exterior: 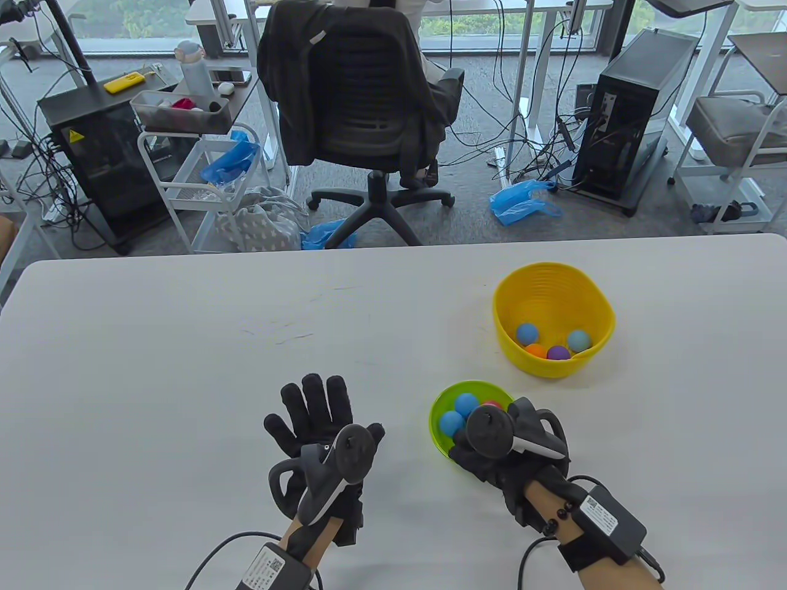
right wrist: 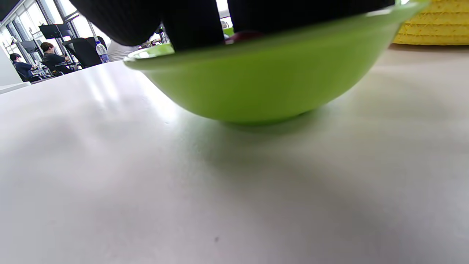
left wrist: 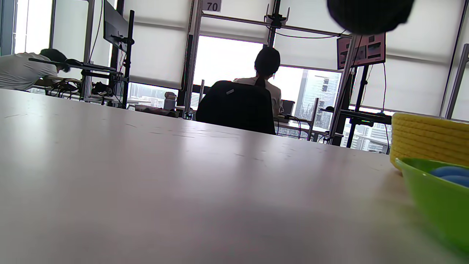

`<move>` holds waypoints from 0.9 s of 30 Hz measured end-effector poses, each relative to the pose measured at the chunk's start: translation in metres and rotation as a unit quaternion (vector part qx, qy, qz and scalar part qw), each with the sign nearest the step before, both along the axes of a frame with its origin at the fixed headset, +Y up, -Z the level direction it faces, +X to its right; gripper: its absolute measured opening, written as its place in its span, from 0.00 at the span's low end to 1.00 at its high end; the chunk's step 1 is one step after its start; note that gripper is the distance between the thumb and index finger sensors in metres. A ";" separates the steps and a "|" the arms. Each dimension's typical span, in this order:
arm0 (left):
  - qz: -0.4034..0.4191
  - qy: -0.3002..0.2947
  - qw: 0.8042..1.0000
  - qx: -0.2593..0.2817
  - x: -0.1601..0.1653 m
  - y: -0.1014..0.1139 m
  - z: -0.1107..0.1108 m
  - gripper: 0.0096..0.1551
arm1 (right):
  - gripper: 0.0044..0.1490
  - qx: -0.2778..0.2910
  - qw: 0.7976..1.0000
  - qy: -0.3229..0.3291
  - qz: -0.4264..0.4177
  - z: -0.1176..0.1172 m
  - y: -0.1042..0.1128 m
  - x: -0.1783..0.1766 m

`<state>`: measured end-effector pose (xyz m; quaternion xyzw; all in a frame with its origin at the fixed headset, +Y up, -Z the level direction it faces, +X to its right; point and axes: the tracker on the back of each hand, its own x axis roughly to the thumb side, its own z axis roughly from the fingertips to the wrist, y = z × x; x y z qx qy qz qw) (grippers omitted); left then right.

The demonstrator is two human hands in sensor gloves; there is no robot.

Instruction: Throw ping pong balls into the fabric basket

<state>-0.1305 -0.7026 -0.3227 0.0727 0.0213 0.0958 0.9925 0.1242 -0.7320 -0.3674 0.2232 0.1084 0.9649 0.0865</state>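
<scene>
The yellow fabric basket (exterior: 556, 289) stands on the right of the table and holds several balls, among them a blue ball (exterior: 527, 333) and a purple ball (exterior: 558, 353). A green bowl (exterior: 473, 387) in front of it holds two blue balls (exterior: 465, 402) and a red ball (exterior: 492, 405). My right hand (exterior: 492, 455) is at the bowl's near rim, and its fingers (right wrist: 190, 22) reach over the rim (right wrist: 263, 80) beside the red ball (right wrist: 243, 36). Their grip is hidden. My left hand (exterior: 320, 405) rests flat on the table with its fingers spread, left of the bowl.
The white table (exterior: 184, 369) stretches left and far of the hands. The basket (left wrist: 428, 139) and bowl (left wrist: 436, 198) show at the right edge of the left wrist view. An office chair (exterior: 363, 110) and carts stand beyond the table's far edge.
</scene>
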 end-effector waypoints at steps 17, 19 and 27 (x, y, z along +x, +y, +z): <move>0.005 0.002 1.000 -0.007 0.000 0.000 0.000 0.56 | 0.33 0.045 0.980 -0.004 -0.194 0.004 0.046 0.046; 0.001 0.003 1.000 -0.007 0.000 0.000 -0.001 0.57 | 0.34 0.047 0.974 -0.004 -0.220 0.004 0.050 0.052; -0.010 0.009 1.000 -0.005 0.000 0.001 -0.001 0.57 | 0.35 0.036 0.945 -0.010 -0.326 -0.001 0.054 0.072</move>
